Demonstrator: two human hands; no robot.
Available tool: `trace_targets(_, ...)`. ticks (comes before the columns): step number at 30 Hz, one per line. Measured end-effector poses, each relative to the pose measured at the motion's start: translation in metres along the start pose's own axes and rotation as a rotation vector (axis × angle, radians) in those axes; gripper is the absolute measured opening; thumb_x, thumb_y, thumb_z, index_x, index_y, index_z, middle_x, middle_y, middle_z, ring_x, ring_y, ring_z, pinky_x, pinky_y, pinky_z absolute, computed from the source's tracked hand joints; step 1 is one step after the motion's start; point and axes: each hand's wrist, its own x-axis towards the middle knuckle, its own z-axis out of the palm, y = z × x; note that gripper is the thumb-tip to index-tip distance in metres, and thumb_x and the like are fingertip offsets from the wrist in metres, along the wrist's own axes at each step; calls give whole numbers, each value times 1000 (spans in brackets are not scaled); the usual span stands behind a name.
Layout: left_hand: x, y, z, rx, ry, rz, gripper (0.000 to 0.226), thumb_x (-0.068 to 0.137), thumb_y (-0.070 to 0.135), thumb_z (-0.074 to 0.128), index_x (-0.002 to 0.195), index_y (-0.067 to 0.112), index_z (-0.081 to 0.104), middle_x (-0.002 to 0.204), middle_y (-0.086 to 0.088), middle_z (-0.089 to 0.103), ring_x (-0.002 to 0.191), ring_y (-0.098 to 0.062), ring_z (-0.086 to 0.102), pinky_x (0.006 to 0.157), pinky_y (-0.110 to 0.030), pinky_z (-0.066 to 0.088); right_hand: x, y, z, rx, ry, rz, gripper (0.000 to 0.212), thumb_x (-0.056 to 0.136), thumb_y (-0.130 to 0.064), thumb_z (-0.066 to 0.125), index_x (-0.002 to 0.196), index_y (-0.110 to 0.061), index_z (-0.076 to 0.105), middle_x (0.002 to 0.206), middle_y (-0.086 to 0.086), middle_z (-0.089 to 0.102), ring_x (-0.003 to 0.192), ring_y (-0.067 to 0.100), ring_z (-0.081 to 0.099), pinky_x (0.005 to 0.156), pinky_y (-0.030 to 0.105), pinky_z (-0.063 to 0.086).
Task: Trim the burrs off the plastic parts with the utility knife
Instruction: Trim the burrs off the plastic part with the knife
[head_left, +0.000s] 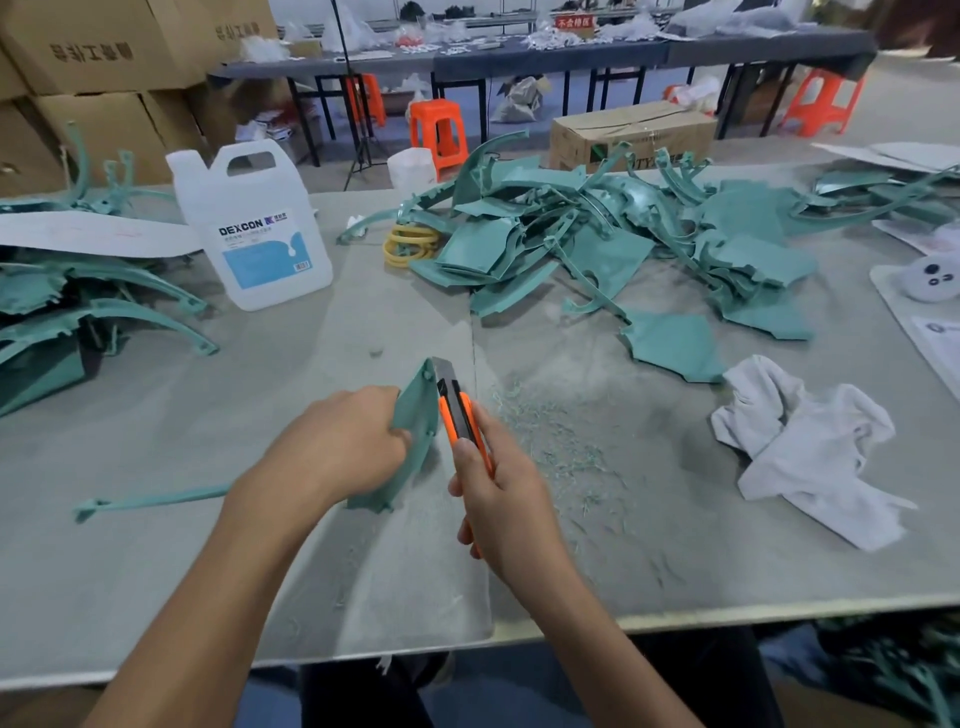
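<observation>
My left hand (337, 447) grips a teal plastic part (415, 415) near the table's front middle; a long thin arm of the part runs out to the left across the table. My right hand (506, 499) holds an orange and black utility knife (454, 410), its blade lying against the part's right edge near the top. Thin teal shavings (550, 441) lie scattered to the right of the knife. A big pile of teal parts (623, 244) fills the back right of the table, and another stack of teal parts (78, 306) lies at the left.
A white DEXCON jug (254, 223) stands at the back left of centre, with yellow rubber bands (410, 244) beside it. A crumpled white cloth (810, 447) lies at the right. The grey table's front edge (727, 613) is near me. Cardboard boxes and orange stools stand behind.
</observation>
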Motion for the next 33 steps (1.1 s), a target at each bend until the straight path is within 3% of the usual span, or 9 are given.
trace_targets(3, -1, -11, -2, -141, -5, -4, 5, 93, 24, 57, 90, 21, 60, 93, -5, 69, 89, -29, 64, 78, -37, 53, 8, 4, 5, -236, -27, -2, 43, 105, -38, 41, 145, -54, 35, 91, 5, 69, 73, 26, 70, 65, 42, 59)
trace_targets(5, 0, -19, -3, -239, -4, -5, 6, 92, 22, 60, 88, 19, 62, 90, -6, 71, 85, -28, 66, 79, -40, 55, 14, 3, 10, -402, -58, -7, 43, 106, -36, 37, 148, -41, 37, 96, 13, 70, 84, 39, 69, 77, 52, 58)
trace_targets(10, 1, -26, 1, -317, -2, -7, 7, 92, 22, 62, 86, 18, 64, 84, -7, 71, 76, -27, 66, 63, -33, 51, 29, 5, 11, -675, -133, 39, 32, 106, -32, 38, 135, -23, 46, 108, 17, 68, 100, 41, 62, 85, 46, 52)
trace_targets(13, 1, -22, 1, -301, -10, -4, 7, 92, 22, 60, 90, 18, 65, 89, -7, 72, 84, -28, 68, 79, -41, 57, 28, 8, 10, -747, -136, 33, 30, 106, -32, 39, 134, -23, 46, 108, 18, 68, 102, 41, 62, 80, 42, 47)
trace_targets(20, -2, -20, -2, -298, -19, -23, 10, 92, 20, 58, 93, 15, 66, 91, -9, 72, 86, -31, 68, 81, -42, 57, 28, 5, 1, -802, -184, 37, 32, 106, -34, 39, 134, -22, 48, 108, 15, 68, 99, 39, 62, 77, 41, 45)
trace_targets(22, -3, -21, -2, -299, -16, -30, 10, 92, 21, 58, 93, 15, 65, 91, -9, 72, 86, -31, 68, 77, -38, 57, 24, 5, -3, -784, -195, 55, 32, 106, -35, 39, 134, -24, 50, 108, 13, 68, 98, 37, 63, 76, 38, 46)
trace_targets(25, -5, -21, -1, -296, -9, -33, 9, 93, 21, 57, 93, 15, 64, 90, -8, 70, 82, -30, 67, 62, -31, 49, 16, 3, -9, -741, -194, 97, 33, 106, -33, 37, 136, -23, 50, 111, 13, 68, 97, 37, 66, 85, 50, 55)
trace_targets(30, -6, -21, -1, -290, -2, -31, 10, 93, 21, 56, 93, 14, 63, 89, -10, 70, 82, -31, 67, 68, -36, 53, 13, -6, -9, -625, -107, 44, 37, 107, -35, 35, 144, -36, 40, 106, 11, 70, 92, 37, 68, 84, 52, 57)
trace_targets(33, -7, -19, -1, -275, -5, -30, 10, 92, 21, 56, 93, 14, 63, 87, -10, 70, 79, -31, 67, 62, -34, 50, 20, -7, -1, -670, -118, 39, 31, 108, -34, 36, 137, -29, 43, 108, 13, 69, 94, 38, 66, 83, 48, 55)
